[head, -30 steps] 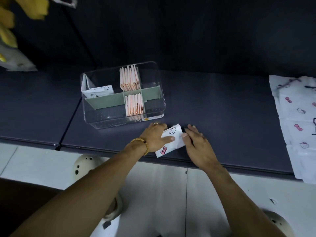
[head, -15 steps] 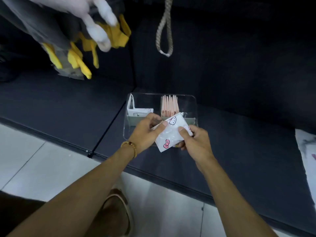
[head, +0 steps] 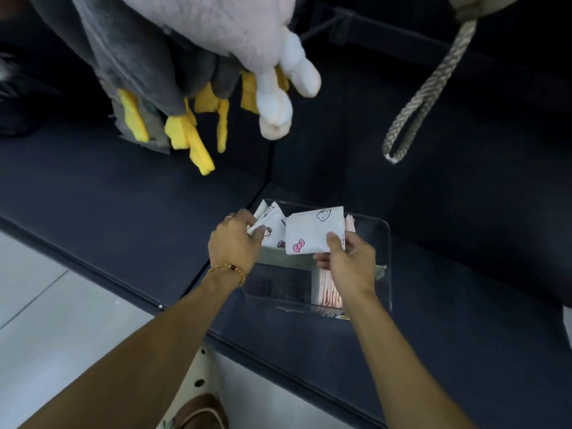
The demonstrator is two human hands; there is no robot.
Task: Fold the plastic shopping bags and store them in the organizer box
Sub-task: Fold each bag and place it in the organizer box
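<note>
With pink bags point(head: 329, 292) already filed in the clear box point(head: 383, 274) at lower centre, the right hand point(head: 348, 264) is pinching a folded bag point(head: 312, 232) above it while the left hand point(head: 233, 246) is gripping stored white bags point(head: 274, 226).

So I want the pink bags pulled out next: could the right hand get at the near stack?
Probably not yet: the right hand holds a folded white bag, hovering over the near pink stack.

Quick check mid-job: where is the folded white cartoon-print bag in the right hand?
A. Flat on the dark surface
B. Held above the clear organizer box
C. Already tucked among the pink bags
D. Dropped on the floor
B: the right hand pinches the folded white bag above the clear organizer box, not yet inside a compartment.
</note>
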